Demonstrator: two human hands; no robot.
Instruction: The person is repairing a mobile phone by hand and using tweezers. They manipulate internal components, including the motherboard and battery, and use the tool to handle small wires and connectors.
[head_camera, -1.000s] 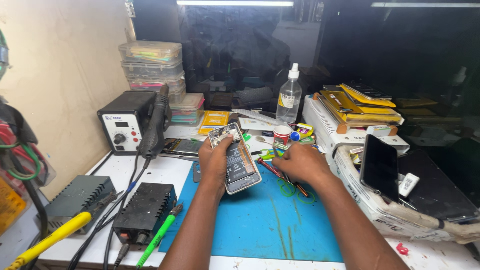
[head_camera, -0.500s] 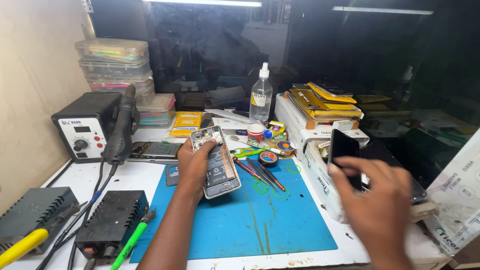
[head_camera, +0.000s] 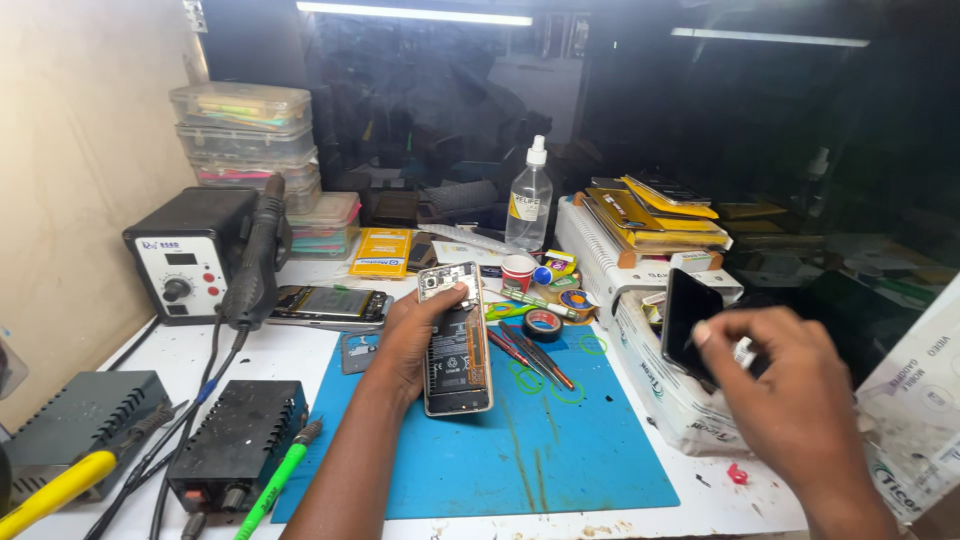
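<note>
The right hand, having left the mat, now closes its fingers on a dark phone standing at the bench's right. The left hand still grips the opened phone over the blue mat; beyond stands a clear bottle.

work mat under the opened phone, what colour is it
Blue, seen in the head view: the work mat lies under the opened phone.

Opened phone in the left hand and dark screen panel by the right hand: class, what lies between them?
In the head view, between the opened phone and dark screen panel: screwdrivers, a tape roll, blue mat.
</note>
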